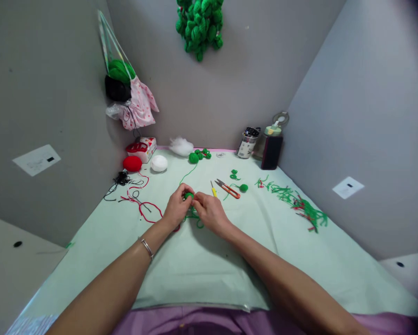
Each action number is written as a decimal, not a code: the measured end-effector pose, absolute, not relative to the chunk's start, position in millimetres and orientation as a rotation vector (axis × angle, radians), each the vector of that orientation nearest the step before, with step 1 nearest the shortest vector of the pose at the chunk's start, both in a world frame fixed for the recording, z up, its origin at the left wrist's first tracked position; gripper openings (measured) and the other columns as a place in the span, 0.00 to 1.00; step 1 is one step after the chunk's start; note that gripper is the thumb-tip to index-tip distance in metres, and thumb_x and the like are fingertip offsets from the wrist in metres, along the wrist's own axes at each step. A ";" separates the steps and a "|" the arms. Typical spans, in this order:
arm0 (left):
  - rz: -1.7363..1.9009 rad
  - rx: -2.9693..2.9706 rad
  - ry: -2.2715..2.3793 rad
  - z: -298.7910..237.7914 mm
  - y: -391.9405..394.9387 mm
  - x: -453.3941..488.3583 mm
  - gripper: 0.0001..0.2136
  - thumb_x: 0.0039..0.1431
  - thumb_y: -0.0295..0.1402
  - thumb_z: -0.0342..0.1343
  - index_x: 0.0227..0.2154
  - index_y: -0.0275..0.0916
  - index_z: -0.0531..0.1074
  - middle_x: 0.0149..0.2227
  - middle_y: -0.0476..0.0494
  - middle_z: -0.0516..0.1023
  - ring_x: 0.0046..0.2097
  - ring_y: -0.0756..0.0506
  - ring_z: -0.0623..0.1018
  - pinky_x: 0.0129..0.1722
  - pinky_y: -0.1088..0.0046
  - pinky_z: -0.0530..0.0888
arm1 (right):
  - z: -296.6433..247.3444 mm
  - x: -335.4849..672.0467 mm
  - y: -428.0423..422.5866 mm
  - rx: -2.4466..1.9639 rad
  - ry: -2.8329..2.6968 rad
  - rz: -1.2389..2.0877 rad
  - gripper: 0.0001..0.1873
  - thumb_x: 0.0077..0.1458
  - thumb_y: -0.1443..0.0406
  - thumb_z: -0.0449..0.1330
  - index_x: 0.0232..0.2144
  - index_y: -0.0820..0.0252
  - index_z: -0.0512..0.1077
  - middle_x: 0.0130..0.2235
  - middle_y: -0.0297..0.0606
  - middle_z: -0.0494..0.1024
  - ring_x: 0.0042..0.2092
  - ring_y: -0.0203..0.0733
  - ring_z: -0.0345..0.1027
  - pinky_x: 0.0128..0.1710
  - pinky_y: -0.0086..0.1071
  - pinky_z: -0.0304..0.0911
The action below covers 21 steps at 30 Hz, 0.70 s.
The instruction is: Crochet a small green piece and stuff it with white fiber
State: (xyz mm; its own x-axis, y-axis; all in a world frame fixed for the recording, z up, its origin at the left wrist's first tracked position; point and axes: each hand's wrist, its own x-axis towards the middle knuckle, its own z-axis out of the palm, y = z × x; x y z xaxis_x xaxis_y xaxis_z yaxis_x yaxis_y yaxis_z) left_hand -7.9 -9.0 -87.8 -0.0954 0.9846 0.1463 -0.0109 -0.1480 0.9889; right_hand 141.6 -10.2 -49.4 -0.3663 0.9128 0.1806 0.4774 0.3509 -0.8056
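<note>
A small green crocheted piece [189,196] is held just above the table, pinched in the curled fingers of my left hand [175,205]. My right hand [211,213] meets it from the right, its fingertips closed on the piece's edge; whether they also grip a strand or a thin tool is hidden. Loops of green yarn [199,224] hang and lie below both hands. One green strand runs back to a green yarn ball [193,158]. Just behind my right hand is a yellow-handled thin tool [213,190], beside orange-handled thread snips [228,188].
Red yarn [149,204], black yarn [121,178], a red ball [132,163] and a white ball [159,163] lie left. White stuffing [181,146] sits at the back. Right are a small green ball [243,188], yarn scraps [292,197], a pen cup [247,143] and a phone [271,152].
</note>
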 end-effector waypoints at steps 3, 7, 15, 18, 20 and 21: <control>1.468 1.269 1.187 -84.0 -13.5 -7.5 0.15 0.69 0.38 0.61 0.55 0.38 0.75 0.56 0.38 0.78 0.51 0.39 0.81 0.50 0.54 0.80 | -49.2 140.3 -12.4 -1.162 -1.949 0.929 0.11 0.60 0.65 0.56 0.25 0.55 0.68 0.22 0.29 0.65 0.27 0.38 0.56 0.30 0.32 0.50; 1.523 1.254 1.140 -81.5 -18.4 -7.2 0.15 0.69 0.38 0.62 0.54 0.37 0.75 0.54 0.38 0.79 0.50 0.39 0.81 0.50 0.54 0.81 | -47.1 144.0 -8.8 -1.122 -1.898 1.038 0.10 0.61 0.60 0.55 0.28 0.54 0.67 0.20 0.26 0.63 0.24 0.38 0.55 0.26 0.31 0.49; 1.586 1.207 1.133 -84.1 -14.2 -1.4 0.16 0.69 0.37 0.62 0.56 0.38 0.74 0.56 0.38 0.78 0.51 0.39 0.81 0.50 0.53 0.80 | -45.7 142.9 -9.9 -1.110 -1.886 1.089 0.09 0.57 0.61 0.55 0.25 0.54 0.65 0.20 0.26 0.61 0.25 0.37 0.54 0.27 0.31 0.48; 1.575 1.210 1.136 -83.0 -13.7 -2.4 0.17 0.69 0.38 0.62 0.56 0.38 0.74 0.56 0.38 0.78 0.51 0.39 0.81 0.49 0.54 0.81 | -47.8 137.8 -14.7 -1.110 -1.891 1.050 0.08 0.57 0.62 0.54 0.25 0.54 0.64 0.22 0.27 0.62 0.26 0.38 0.55 0.29 0.32 0.48; 1.570 1.218 1.132 -81.4 -14.5 -5.1 0.16 0.69 0.38 0.62 0.56 0.38 0.74 0.56 0.38 0.78 0.51 0.39 0.81 0.50 0.54 0.81 | -49.3 135.8 -16.0 -1.105 -1.900 1.033 0.08 0.57 0.61 0.53 0.26 0.54 0.64 0.22 0.28 0.62 0.27 0.38 0.55 0.29 0.32 0.48; 1.566 1.224 1.129 -80.5 -15.1 -6.7 0.16 0.69 0.38 0.62 0.56 0.38 0.74 0.56 0.38 0.78 0.51 0.39 0.81 0.50 0.53 0.81 | -50.0 135.3 -16.1 -1.102 -1.906 1.028 0.08 0.57 0.61 0.53 0.26 0.54 0.64 0.22 0.27 0.62 0.27 0.38 0.55 0.29 0.32 0.48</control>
State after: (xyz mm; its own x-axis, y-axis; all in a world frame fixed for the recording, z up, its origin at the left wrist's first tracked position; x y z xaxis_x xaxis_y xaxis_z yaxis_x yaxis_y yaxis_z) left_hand -6.7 -15.1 -80.5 -0.1810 0.9551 0.2344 -0.0795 -0.2518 0.9645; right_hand 135.3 -16.1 -50.0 -0.3958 0.9014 0.1756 0.3486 0.3243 -0.8794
